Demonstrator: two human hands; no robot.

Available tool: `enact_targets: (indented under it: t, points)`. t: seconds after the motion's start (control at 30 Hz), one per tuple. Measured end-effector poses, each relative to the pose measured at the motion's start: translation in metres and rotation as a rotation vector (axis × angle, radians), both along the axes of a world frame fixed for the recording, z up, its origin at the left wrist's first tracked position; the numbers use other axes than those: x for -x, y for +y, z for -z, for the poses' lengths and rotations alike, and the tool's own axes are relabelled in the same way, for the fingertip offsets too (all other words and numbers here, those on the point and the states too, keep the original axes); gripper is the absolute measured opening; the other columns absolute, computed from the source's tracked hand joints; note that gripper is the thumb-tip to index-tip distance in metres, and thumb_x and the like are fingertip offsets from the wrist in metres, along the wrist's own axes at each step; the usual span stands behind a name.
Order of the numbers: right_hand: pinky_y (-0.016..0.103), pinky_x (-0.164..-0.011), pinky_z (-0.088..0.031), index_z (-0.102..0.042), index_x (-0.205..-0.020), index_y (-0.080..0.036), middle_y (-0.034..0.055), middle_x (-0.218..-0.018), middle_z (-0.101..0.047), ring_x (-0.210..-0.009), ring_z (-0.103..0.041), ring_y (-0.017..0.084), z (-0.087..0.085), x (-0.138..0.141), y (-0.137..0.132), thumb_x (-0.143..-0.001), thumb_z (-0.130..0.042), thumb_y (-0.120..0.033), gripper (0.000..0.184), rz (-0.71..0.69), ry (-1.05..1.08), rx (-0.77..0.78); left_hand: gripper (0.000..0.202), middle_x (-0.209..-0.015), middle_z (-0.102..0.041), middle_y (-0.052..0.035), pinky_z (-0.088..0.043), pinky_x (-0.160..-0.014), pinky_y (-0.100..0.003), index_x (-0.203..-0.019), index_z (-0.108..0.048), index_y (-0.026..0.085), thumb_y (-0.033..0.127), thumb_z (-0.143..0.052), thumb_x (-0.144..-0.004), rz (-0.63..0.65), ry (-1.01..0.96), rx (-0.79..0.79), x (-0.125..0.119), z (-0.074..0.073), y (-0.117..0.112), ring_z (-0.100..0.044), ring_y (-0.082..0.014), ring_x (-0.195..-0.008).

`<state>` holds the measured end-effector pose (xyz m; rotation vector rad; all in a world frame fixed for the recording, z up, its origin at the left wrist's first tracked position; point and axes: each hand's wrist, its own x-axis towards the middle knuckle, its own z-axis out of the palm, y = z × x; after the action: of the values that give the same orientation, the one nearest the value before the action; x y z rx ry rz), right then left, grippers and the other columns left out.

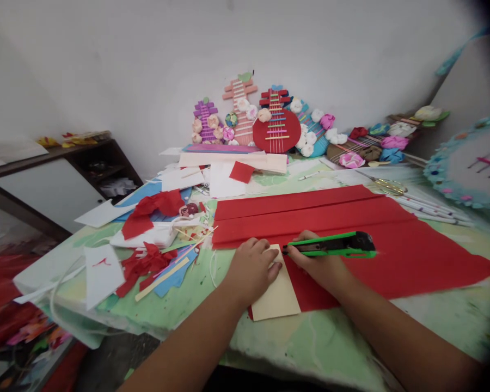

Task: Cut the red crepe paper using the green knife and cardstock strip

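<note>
On the table (286,345), half-open left hand (253,268) touches card (278,294); right hand (320,265) clasps cutter (338,245).

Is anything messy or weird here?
Yes, the left side of the pale green table looks messy: crumpled red scraps lie jumbled with flat blue pieces and a pale yellow strip, while the large red sheet lies spread out.

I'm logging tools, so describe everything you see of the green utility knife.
The green utility knife has a long, slim, plastic-looking body, bright green along its edges, with a dark middle and black rear end. The right hand grips it near the front. It runs nearly level across the view, front end leftward near the pale card, rear end rightward against the red sheet behind. Its blade can't be made out clearly.
</note>
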<state>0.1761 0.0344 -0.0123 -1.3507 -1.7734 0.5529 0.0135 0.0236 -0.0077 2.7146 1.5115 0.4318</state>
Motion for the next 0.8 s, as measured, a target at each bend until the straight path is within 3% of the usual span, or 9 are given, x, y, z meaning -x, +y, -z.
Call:
enact_targets:
  t: [0.4, 0.8]
  points:
    - [0.024, -0.042, -0.04, -0.039, -0.063, -0.023, -0.0045, -0.048, -0.048, -0.043, -0.049, 0.013, -0.0032, 0.0008, -0.0017, -0.072, -0.049, -0.031, 0.015, 0.014, 0.01, 0.041, 0.018, -0.1, -0.055, -0.0048, -0.037, -0.082, -0.035, -0.096, -0.058, 0.021, 0.03, -0.05, -0.083, 0.003, -0.003, 0.006, 0.0006, 0.0006, 0.0, -0.047, -0.0209, -0.092]
    - [0.027, -0.056, -0.045, -0.044, -0.065, -0.023, -0.0012, -0.06, -0.055, -0.057, -0.055, 0.015, -0.0017, -0.0008, -0.0015, -0.071, -0.048, -0.029, 0.009, 0.029, -0.061, -0.074, 0.018, -0.101, -0.054, -0.0044, -0.037, -0.082, -0.035, -0.097, -0.058, 0.022, 0.031, -0.05, -0.083, 0.001, -0.004, 0.018, 0.0007, 0.0003, 0.0004, -0.047, -0.0208, -0.093]
